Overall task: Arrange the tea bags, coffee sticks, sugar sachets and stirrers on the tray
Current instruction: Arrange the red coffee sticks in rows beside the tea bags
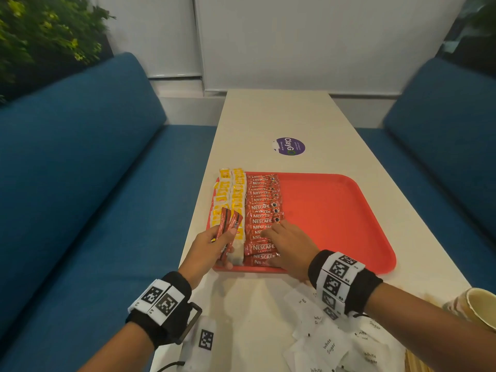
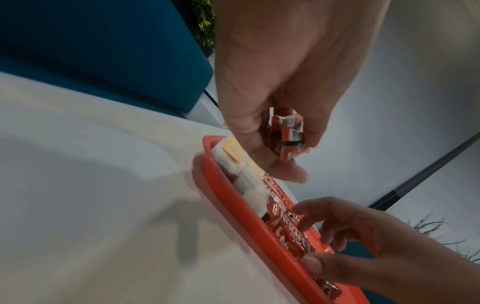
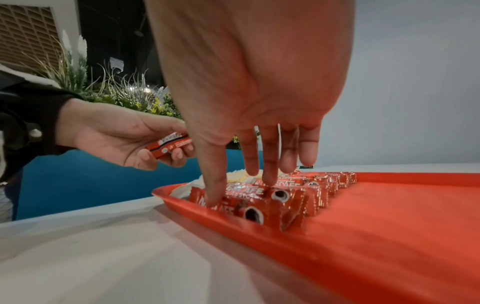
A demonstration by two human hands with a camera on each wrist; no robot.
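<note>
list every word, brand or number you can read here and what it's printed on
"NESCAFE CLASSIC": coffee sticks on the red tray.
"ClayGo": purple sticker on the table; its small print is unreadable.
"White Sugar": sugar sachets.
Tea bags' yellow tags: too small.
Wristband codes: too blurred.

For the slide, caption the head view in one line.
Left hand holds spare coffee sticks while right hand straightens the coffee row beside tea bags on the red tray.

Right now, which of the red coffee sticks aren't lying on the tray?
The two coffee sticks that the left hand holds up above the yellow tea bags. All the others lie flat in a row on the red tray.
</note>
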